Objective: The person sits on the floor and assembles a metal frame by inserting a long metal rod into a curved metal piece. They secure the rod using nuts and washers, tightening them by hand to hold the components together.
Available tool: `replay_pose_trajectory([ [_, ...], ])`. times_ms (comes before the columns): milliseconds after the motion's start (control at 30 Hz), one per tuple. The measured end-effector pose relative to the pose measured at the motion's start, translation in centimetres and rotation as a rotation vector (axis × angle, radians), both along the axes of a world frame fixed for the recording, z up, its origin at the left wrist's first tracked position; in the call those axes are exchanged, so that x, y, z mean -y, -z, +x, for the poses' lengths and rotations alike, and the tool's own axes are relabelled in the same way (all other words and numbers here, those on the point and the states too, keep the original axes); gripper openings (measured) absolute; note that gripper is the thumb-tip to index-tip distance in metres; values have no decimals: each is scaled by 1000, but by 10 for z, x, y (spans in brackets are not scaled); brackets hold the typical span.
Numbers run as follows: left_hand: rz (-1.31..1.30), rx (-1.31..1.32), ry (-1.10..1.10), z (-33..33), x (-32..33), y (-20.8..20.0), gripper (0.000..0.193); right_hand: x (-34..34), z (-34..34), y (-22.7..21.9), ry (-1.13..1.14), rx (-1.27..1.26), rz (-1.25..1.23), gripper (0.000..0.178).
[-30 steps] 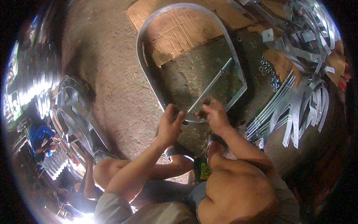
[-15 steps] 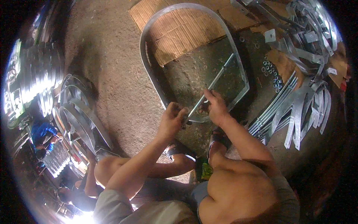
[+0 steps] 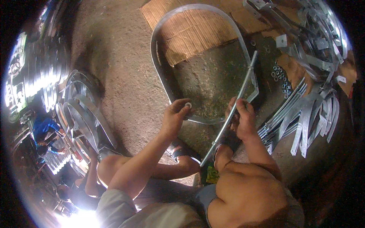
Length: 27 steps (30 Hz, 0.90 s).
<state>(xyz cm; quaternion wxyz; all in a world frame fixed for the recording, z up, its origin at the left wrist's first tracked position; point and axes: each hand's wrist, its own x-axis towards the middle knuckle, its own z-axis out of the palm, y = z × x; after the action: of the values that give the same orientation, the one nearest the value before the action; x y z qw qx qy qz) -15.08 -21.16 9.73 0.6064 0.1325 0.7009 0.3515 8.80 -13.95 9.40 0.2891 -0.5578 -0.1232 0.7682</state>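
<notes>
My left hand point(image 3: 173, 117) pinches a small metal washer point(image 3: 188, 105) between thumb and fingers, near the lower left of a large metal band point(image 3: 153, 49). In my right hand point(image 3: 244, 118) is a long, thin metal rod point(image 3: 243, 84), gripped around its middle. The rod slants from far right to near left, with a small nut-like collar toward each end. It passes over the right side of the band, which is bent into an open loop in front of me. Whether rod and band touch, I cannot tell.
Cardboard point(image 3: 190, 41) lies beneath the loop's far part. To the right are loose nuts point(image 3: 286, 85), a bundle of rods point(image 3: 283, 110) and piled metal strips point(image 3: 304, 125). Curved bands point(image 3: 81, 117) are heaped at left, where a person in blue point(image 3: 45, 131) sits.
The rod has moved right and nearer, away from my left hand, with my right hand still on it. The washer now shows in my left fingers. The whole view has shifted slightly.
</notes>
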Motion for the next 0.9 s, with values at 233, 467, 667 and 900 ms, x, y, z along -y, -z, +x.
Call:
replay_pose_trajectory([
  [233, -41, -209, 149, 2, 4, 6, 26, -24, 11, 19, 152, 255, 278, 29],
  [467, -52, -270, 193, 8, 8, 4, 24, -26, 15, 38, 39, 558, 364, 33],
  [667, -66, -224, 201, 9, 13, 10, 25, -17, 4, 38, 43, 560, 365, 59],
  [900, -56, -410, 367, 14, 11, 4, 23, -9, 9, 50, 8, 634, 382, 33],
])
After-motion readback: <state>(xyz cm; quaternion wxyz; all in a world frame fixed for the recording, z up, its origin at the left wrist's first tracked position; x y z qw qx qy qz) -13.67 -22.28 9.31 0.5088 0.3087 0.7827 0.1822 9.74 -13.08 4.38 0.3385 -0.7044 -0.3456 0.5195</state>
